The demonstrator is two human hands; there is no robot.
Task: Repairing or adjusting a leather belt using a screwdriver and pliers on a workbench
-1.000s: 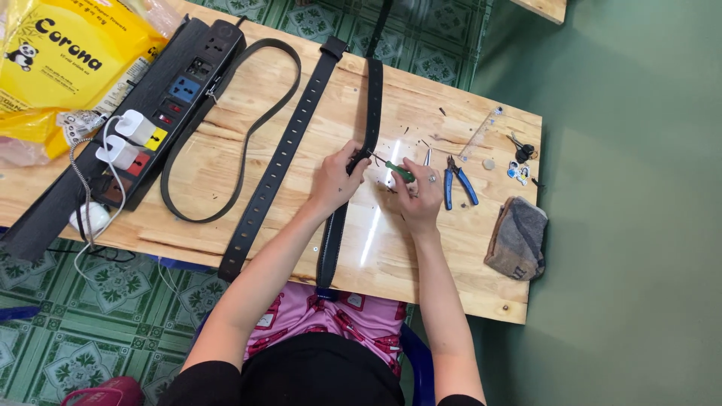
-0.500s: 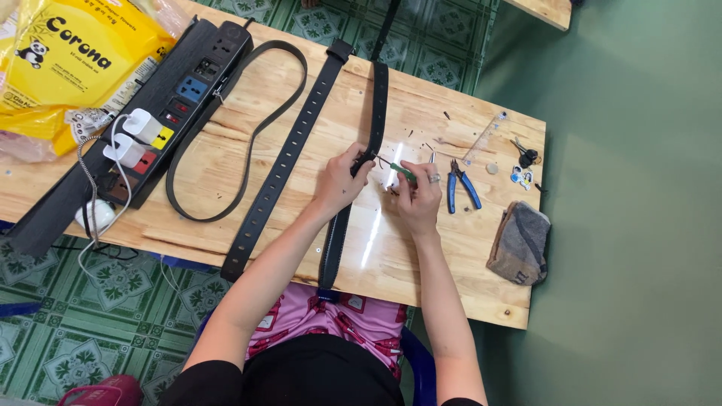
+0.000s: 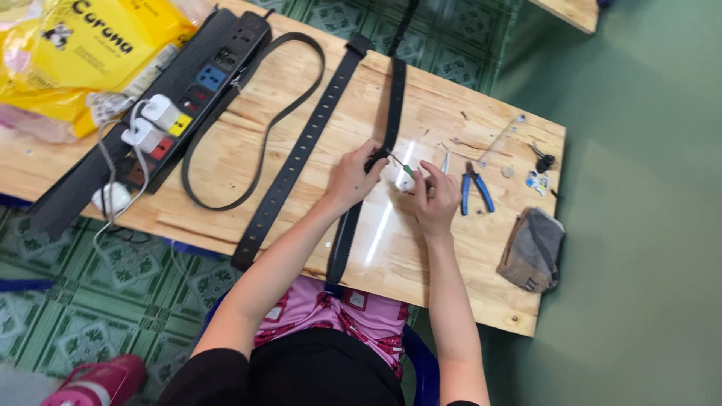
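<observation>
My left hand (image 3: 352, 177) presses and grips a black leather belt (image 3: 394, 98) that runs from the table's far edge down past the near edge. My right hand (image 3: 436, 197) is closed on a small green-handled tool (image 3: 407, 170), its thin tip pointing at the belt just beside my left fingers. The two hands are close together over a clear plastic sheet (image 3: 391, 225) on the wooden table (image 3: 226, 158). What the tip touches is hidden by my fingers.
A second belt with holes (image 3: 301, 150) lies left of my hands, and a thin looped belt (image 3: 259, 162) beyond it. A black power strip (image 3: 150, 128) with white plugs and a yellow bag (image 3: 68, 53) sit at the left. Blue-handled pliers (image 3: 475, 188), keys (image 3: 541, 159) and a grey cloth pouch (image 3: 534, 249) lie right.
Both hands stay on the same belt with the tool. The camera view has drifted slightly; the hands have barely shifted.
</observation>
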